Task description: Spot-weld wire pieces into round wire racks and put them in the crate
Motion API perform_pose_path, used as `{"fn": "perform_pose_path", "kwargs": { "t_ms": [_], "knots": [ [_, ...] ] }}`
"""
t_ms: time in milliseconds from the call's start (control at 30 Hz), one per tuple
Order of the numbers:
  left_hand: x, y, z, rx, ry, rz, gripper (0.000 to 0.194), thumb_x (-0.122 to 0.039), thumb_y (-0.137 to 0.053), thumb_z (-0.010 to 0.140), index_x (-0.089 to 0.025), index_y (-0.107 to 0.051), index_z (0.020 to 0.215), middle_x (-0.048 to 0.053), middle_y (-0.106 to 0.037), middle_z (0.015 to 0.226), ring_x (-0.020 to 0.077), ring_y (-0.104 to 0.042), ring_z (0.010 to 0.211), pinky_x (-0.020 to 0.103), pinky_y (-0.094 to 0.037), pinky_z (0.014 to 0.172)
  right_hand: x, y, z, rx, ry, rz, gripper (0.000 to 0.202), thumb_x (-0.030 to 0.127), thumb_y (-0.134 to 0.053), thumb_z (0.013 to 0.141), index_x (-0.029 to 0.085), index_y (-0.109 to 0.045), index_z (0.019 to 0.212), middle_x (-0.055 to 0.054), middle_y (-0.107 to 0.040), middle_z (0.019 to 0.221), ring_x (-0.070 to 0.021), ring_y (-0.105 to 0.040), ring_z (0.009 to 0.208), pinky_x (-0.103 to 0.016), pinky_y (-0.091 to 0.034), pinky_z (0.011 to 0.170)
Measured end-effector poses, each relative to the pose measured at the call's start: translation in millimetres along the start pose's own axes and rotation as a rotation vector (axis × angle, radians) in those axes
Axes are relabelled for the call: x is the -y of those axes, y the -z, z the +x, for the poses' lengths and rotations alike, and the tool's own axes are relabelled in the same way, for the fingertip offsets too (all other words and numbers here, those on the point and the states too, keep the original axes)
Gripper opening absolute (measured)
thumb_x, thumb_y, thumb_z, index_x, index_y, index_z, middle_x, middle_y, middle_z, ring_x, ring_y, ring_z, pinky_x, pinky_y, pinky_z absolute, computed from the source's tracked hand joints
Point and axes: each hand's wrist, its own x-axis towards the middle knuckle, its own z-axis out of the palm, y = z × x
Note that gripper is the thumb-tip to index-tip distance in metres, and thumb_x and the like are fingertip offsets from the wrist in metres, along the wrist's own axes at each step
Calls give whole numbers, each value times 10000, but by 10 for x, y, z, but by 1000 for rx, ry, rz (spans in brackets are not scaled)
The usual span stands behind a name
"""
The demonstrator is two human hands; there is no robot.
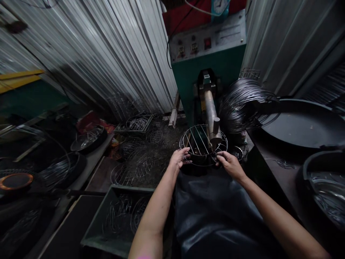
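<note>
A round wire rack point(198, 141) with parallel cross wires is held level between my two hands. My left hand point(181, 157) pinches its near-left rim, fingers closed on the wire. On the near-right side, my right hand point(228, 163) grips the rim between thumb and fingers. The metal arm point(211, 109) of a green machine point(207, 59) reaches over the rack's right part, its round end hiding some of the wires. Whether the arm's tip touches the rack I cannot tell.
Behind the machine arm on the right stands a stack of wire rings point(244, 104). A wide dark pan point(304, 124) and a black tub point(323, 180) sit at the right. To the left, a green crate point(101, 216) holds wire pieces. More wire racks point(144, 165) lie on the floor.
</note>
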Motion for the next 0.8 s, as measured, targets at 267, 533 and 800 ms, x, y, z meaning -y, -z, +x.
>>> {"fn": "perform_pose_path", "kwargs": {
  "t_ms": [267, 533, 800],
  "knots": [
    [7, -6, 6, -9, -2, 0, 312, -218, -764, 584, -118, -553, 791, 10, -529, 695, 109, -552, 579, 522, -524, 685, 16, 1, 4, -10, -10, -7, 361, 510, -533, 754, 168, -567, 866, -34, -634, 718, -142, -595, 555, -251, -468, 519],
    [59, 26, -6, 20, -16, -39, 312, -207, -767, 581, -126, -539, 779, 0, -531, 690, 96, -554, 570, 464, -544, 665, 17, -15, -29, -42, 8, -28, 315, 492, -536, 765, 189, -572, 842, -28, -633, 712, -154, -602, 564, -272, -495, 552],
    [68, 30, -67, 14, -50, -31, 274, -199, -750, 598, -130, -542, 763, 5, -534, 697, 104, -558, 603, 437, -554, 652, -11, -61, -50, -92, -15, 32, 295, 489, -547, 752, 202, -560, 821, -28, -622, 705, -162, -602, 547, -280, -507, 506]
  ]
}}
